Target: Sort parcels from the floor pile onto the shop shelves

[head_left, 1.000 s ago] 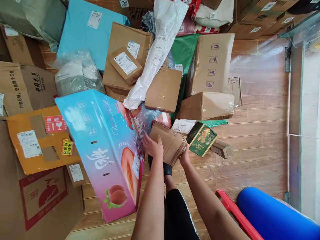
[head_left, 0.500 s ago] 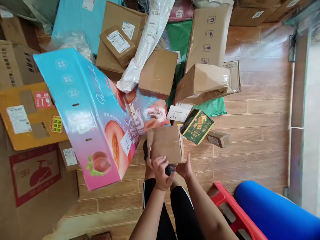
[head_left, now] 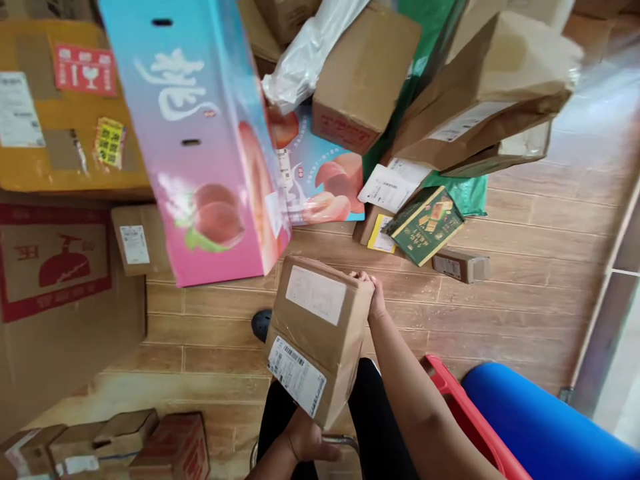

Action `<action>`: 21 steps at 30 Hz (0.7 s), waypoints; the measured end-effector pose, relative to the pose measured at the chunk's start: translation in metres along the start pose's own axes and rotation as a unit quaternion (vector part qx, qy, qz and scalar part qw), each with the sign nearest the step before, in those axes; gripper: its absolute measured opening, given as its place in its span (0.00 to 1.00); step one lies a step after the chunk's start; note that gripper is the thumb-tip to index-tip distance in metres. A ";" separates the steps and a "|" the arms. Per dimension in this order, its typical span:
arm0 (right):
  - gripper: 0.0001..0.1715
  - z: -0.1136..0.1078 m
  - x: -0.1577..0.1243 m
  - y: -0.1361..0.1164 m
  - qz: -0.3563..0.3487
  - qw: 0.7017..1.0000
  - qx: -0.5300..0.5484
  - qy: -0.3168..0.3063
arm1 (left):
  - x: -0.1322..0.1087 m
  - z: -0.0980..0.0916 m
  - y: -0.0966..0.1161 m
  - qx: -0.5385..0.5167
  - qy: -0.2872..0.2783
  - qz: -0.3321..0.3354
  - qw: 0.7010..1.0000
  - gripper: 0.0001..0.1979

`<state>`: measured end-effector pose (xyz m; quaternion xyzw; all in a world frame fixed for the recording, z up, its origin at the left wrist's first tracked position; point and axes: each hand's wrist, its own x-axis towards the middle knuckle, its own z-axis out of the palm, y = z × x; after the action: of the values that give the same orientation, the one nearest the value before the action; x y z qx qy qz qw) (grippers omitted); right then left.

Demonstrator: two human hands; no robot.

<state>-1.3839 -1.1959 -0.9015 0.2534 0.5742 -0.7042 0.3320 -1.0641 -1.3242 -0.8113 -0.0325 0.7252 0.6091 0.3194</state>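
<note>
A brown cardboard box (head_left: 310,337) with two white labels is held up in front of my knees, tilted. My right hand (head_left: 371,293) grips its far right corner, fingers folded over the edge. At the near end, my left hand (head_left: 310,437) supports it from below, the fingers partly hidden under the box. Beyond it on the floor lie a green printed box (head_left: 427,225) and a small narrow carton (head_left: 460,265). The tall blue and pink peach carton (head_left: 205,200) stands to the left of the held box.
Parcels pile up at the back, among them a brown carton (head_left: 367,73) and a white plastic-wrapped roll (head_left: 310,53). On the left is a yellow taped box (head_left: 65,167). Small boxes (head_left: 170,447) line the lower left. A red stool (head_left: 475,420) and blue cylinder (head_left: 540,420) stand at right.
The box has been turned so its labelled face shows, and it is nearer to me. My left hand has shifted to its near end. The view has moved down and closer.
</note>
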 end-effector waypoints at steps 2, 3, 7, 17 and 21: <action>0.31 0.025 0.004 0.031 0.007 0.999 -0.038 -0.012 | -0.015 -0.007 -0.011 -0.037 0.004 -0.025 0.999 0.62; 0.31 0.035 0.005 0.048 0.012 0.999 -0.050 -0.017 | -0.024 -0.013 -0.018 -0.046 0.006 -0.036 0.998 0.60; 0.30 0.059 0.001 0.118 -0.008 0.999 -0.045 -0.018 | -0.070 -0.042 -0.063 -0.047 0.044 -0.075 0.995 0.50; 0.33 0.127 0.015 0.241 0.079 0.973 -0.208 -0.062 | -0.058 -0.185 -0.212 -0.475 0.487 -0.341 0.649 0.22; 0.35 0.174 0.023 0.263 0.044 0.967 -0.244 -0.056 | -0.039 -0.225 -0.257 -0.562 0.524 -0.285 0.573 0.21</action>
<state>-1.1948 -1.4017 -1.0497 0.1500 0.6973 -0.5408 0.4458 -1.0164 -1.6071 -1.0015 -0.7238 0.2315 0.6487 -0.0420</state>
